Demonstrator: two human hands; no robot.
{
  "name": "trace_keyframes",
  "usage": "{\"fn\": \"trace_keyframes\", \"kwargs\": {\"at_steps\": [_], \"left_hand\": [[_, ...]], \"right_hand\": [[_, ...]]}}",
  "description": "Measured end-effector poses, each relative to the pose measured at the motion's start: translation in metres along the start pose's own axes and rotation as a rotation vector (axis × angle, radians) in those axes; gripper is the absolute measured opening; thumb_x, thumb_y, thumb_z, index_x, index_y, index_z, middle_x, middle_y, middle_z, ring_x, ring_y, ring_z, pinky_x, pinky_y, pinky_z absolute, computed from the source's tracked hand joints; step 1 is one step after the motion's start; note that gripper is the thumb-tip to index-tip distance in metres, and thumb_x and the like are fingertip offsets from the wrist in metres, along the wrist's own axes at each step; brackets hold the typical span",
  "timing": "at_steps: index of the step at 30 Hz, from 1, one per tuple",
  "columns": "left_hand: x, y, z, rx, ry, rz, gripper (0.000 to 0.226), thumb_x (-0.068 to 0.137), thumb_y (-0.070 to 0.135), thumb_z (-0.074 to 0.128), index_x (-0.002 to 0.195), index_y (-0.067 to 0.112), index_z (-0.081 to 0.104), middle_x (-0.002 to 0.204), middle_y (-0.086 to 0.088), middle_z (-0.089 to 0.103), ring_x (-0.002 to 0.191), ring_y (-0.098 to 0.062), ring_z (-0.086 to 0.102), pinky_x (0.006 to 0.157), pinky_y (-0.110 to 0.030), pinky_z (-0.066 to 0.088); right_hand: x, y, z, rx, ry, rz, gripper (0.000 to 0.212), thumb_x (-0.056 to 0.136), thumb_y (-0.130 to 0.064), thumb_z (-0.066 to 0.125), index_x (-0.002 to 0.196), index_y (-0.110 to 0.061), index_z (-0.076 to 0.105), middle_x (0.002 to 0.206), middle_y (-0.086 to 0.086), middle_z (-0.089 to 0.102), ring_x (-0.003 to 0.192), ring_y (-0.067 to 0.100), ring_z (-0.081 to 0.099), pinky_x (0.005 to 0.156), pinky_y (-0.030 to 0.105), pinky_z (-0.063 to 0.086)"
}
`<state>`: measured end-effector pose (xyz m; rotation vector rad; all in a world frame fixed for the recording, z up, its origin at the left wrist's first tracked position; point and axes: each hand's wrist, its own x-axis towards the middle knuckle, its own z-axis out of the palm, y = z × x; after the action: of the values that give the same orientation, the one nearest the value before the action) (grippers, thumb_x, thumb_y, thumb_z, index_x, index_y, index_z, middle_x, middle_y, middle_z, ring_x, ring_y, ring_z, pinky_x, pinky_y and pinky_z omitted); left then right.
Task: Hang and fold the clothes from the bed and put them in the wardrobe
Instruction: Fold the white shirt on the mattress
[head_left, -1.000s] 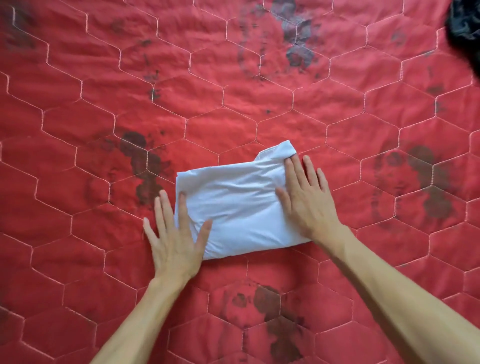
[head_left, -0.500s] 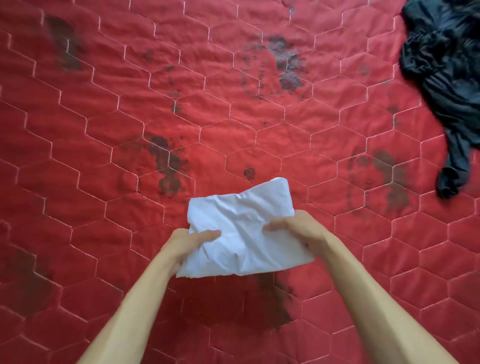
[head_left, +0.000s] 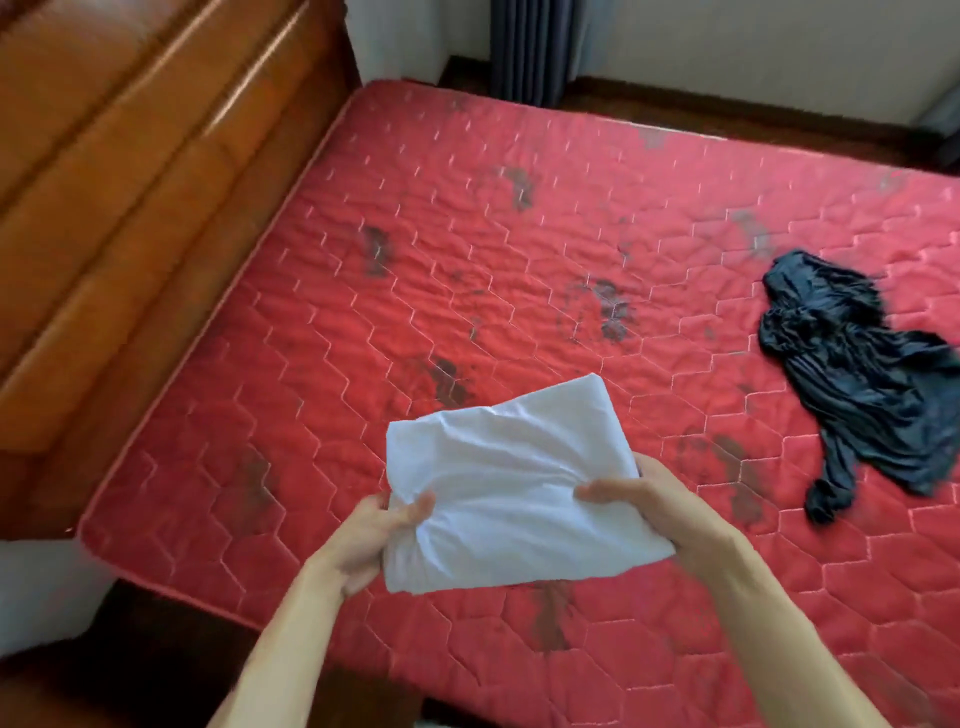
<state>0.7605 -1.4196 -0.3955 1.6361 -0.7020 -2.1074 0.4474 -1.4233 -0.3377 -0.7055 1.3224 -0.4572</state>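
Note:
A folded white garment (head_left: 509, 483) is held up above the red quilted mattress (head_left: 467, 270). My left hand (head_left: 374, 535) grips its near left corner, thumb on top. My right hand (head_left: 649, 504) grips its right edge, thumb on top and fingers underneath. A crumpled dark garment (head_left: 857, 364) lies loose on the mattress to the right, apart from both hands.
A brown wooden headboard (head_left: 119, 171) runs along the mattress's left side. Dark curtains (head_left: 530, 47) hang at the far wall. Dark floor shows beyond the bed's far edge and at the near left corner (head_left: 156, 623).
The white garment went from lying flat under both palms to being gripped and lifted off the mattress. The view has risen and pulled back, showing the headboard, far wall and whole dark garment.

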Motion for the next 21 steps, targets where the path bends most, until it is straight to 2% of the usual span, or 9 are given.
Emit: {"fn": "trace_keyframes", "kwargs": {"at_steps": [4,9,14,17,21], "left_hand": [[-0.084,-0.01,0.007,-0.058,0.144,0.152,0.055,0.082,0.022,0.08,0.131,0.007,0.059,0.122,-0.01,0.071,0.113,-0.032,0.068,0.104,-0.054,0.047],[-0.188,-0.048,0.014,-0.24,0.206,0.267,0.045,0.096,0.037,0.061,0.137,0.021,0.054,0.129,-0.004,0.068,0.116,-0.029,0.066,0.105,-0.049,0.048],[-0.257,-0.091,0.009,-0.68,0.402,0.298,0.057,0.081,0.056,0.064,0.126,0.021,0.06,0.116,-0.006,0.074,0.108,-0.027,0.07,0.097,-0.045,0.053],[-0.294,-0.107,-0.011,-0.869,0.454,0.399,0.06,0.082,0.06,0.064,0.125,0.019,0.059,0.117,-0.008,0.073,0.109,-0.028,0.07,0.089,-0.044,0.056],[-0.339,-0.129,-0.058,-0.971,0.509,0.637,0.068,0.084,0.071,0.057,0.138,0.029,0.055,0.136,-0.004,0.064,0.126,-0.027,0.059,0.109,-0.053,0.043]], "right_hand": [[-0.059,-0.063,0.027,-0.23,-0.029,-0.177,0.047,0.063,-0.024,0.079,0.108,-0.018,0.067,0.099,0.004,0.076,0.088,0.023,0.074,0.077,0.038,0.059],[-0.133,-0.126,0.098,-0.524,-0.169,-0.334,0.032,0.06,-0.029,0.075,0.09,-0.016,0.072,0.081,0.003,0.075,0.073,0.02,0.073,0.067,0.035,0.054],[-0.185,-0.154,0.207,-0.706,-0.376,-0.414,0.036,0.059,-0.025,0.076,0.094,-0.017,0.072,0.086,0.006,0.076,0.077,0.022,0.075,0.07,0.037,0.057],[-0.209,-0.158,0.278,-0.798,-0.529,-0.487,0.03,0.072,-0.019,0.08,0.101,-0.022,0.071,0.09,0.002,0.077,0.082,0.019,0.075,0.077,0.043,0.06],[-0.238,-0.146,0.374,-0.849,-0.7,-0.559,0.032,0.079,-0.018,0.077,0.106,-0.033,0.07,0.095,-0.006,0.076,0.085,0.013,0.074,0.079,0.04,0.059]]}}
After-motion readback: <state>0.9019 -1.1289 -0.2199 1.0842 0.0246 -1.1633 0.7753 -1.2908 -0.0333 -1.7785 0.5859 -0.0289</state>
